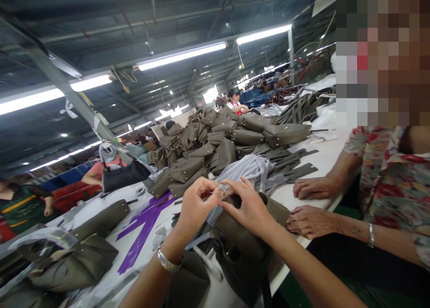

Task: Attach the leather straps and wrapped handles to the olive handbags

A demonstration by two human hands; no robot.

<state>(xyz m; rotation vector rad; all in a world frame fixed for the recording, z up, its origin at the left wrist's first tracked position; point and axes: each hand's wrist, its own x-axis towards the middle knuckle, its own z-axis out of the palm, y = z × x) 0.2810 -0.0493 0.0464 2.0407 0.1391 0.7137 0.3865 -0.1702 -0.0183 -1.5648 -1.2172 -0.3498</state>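
Note:
A dark olive handbag (242, 240) stands on the white table in front of me. Over its top, my right hand (248, 205) pinches a small gold-coloured metal fitting (224, 195) between thumb and fingers. My left hand (198, 207) meets it there, thumb and fingertips closed together; whatever lies between them is too small to make out. A silver bracelet (168, 261) circles my left wrist. Behind my hands lie clear plastic strips (247, 167). Another dark bag (190, 279) sits below my left forearm, partly hidden.
At right, a person in a flowered shirt (393, 187) rests one hand (311, 222) against the handbag's side. A large heap of olive bags (215, 142) covers the table's far part, beside loose straps (295, 164). Purple tape (143, 238) and a wrapped-handle bag (77, 263) lie left.

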